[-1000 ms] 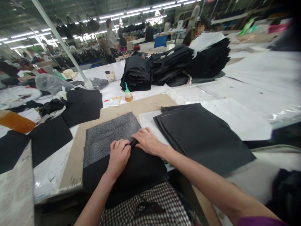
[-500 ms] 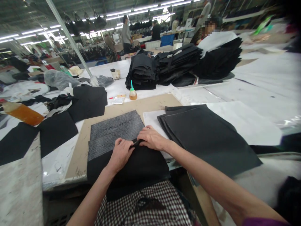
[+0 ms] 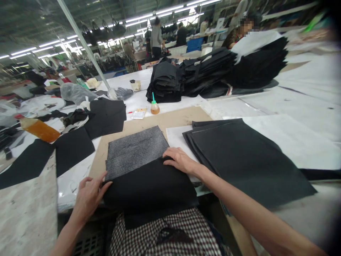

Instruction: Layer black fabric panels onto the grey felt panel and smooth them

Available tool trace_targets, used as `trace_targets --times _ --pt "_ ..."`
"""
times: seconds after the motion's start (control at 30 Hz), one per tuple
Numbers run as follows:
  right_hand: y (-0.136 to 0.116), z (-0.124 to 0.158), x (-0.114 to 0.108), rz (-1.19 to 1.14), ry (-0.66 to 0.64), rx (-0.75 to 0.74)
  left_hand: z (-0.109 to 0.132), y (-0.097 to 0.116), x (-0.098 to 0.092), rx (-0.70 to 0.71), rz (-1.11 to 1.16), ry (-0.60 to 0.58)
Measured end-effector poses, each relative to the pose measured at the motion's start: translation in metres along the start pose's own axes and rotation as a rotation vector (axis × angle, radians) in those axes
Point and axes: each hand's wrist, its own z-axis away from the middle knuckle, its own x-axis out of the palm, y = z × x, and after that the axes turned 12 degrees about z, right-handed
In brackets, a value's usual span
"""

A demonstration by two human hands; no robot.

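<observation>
A smooth black sheet of material (image 3: 149,188) lies before me, its near part hanging over the table edge above my checked apron (image 3: 144,238). Behind its upper edge shows a grey, ribbed-looking fabric piece (image 3: 135,149) on a tan board (image 3: 181,115). My left hand (image 3: 90,193) pinches the black sheet's left corner between thumb and fingers. At the other end of that edge, my right hand (image 3: 182,160) grips the sheet, with the thumb on the near side. Whether the black and grey parts are one piece, I cannot tell.
Right of the board lies a stack of dark sheets (image 3: 239,156). Bundled black pieces (image 3: 210,76) stand farther back. A small glue bottle (image 3: 155,107) is beyond the board, and an orange-filled bottle (image 3: 41,128) lies left among black panels (image 3: 73,147). People work in the background.
My left hand has moved from the middle of the sheet's edge to its left corner. The right hand stays near the right end. The edge between them now lies straighter.
</observation>
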Motion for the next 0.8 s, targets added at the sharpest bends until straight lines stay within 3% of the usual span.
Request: trace_targets --times 0.1,0.2,0.33,0.43,0.6,0.8 --pt "0.005 -0.001 0.000 -0.103 -0.008 -0.006 0.002 -0.003 -0.012 -0.079 -0.082 0.089" --pt "0.010 -0.002 0.001 -0.190 -0.006 -0.038 -0.027 0.030 -0.012 -0.059 0.028 0.180" --pt "0.014 -0.003 0.003 -0.235 0.014 -0.049 -0.088 0.101 0.013 0.034 0.360 0.053" --pt "0.016 -0.004 0.003 -0.207 0.008 -0.031 -0.123 0.136 0.044 0.124 0.434 -0.079" --pt "0.022 -0.003 -0.009 -0.189 -0.006 0.027 -0.141 0.142 0.078 0.129 0.476 -0.103" --pt "0.037 -0.004 -0.020 -0.268 0.002 0.002 -0.139 0.142 0.081 0.116 0.473 -0.037"
